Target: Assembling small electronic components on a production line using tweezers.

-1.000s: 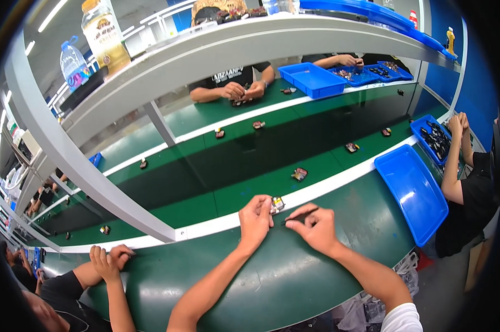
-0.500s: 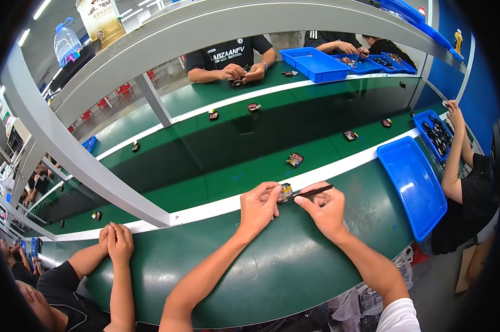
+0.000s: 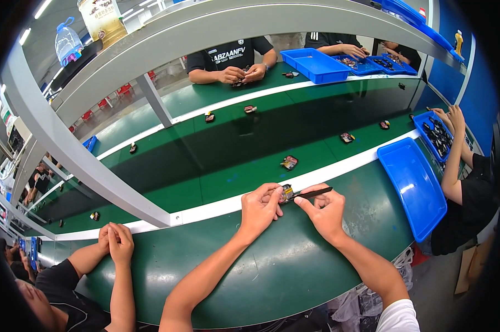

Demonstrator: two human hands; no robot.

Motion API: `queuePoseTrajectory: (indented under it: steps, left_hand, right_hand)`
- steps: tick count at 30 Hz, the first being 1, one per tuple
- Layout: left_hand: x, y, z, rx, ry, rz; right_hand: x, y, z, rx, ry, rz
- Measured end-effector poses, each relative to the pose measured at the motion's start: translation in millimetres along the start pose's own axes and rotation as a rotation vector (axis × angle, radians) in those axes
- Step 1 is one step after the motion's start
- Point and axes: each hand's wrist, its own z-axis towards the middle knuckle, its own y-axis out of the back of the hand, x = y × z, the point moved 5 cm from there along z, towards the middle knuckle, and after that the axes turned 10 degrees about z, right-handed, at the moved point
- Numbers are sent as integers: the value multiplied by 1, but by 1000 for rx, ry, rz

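Note:
Over the near strip of the green worktable (image 3: 217,276), both my hands meet at a small black-and-yellow part (image 3: 287,192). My left hand (image 3: 261,207) pinches it between thumb and fingers. In my right hand (image 3: 323,213) is a slim black strip (image 3: 317,192), held between thumb and fingers. Its left end meets or overlaps the small part; whether the two are joined I cannot tell. Fingers hide much of the small part. Just beyond my hands, a similar red-and-black part (image 3: 288,162) lies on the green conveyor belt (image 3: 206,160).
More small parts, such as one (image 3: 347,138), lie scattered along the belt. A blue tray (image 3: 413,188) stands at my right, beside a blue bin of black pieces (image 3: 438,135). Grey frame posts (image 3: 95,144) rise at left. Co-workers' hands (image 3: 117,243) rest at left; others work across.
The parts on the belt have shifted slightly left. My hands stay nearly in place, with the black strip tilted a little flatter. The co-worker at right has brought both hands together near the bin.

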Motion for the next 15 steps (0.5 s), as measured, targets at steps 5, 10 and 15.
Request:
queuePoseTrajectory:
  steps: [5, 10, 15]
  left_hand:
    - [2, -2, -1, 3, -5, -5]
    - [1, -3, -3, 15, -42, 2]
    - [1, -3, -3, 1, -94, 10]
  right_hand:
    - [-4, -1, -1, 15, -149, 71]
    - [-16, 0, 2, -1, -352, 332]
    - [-8, -1, 3, 11, -524, 323]
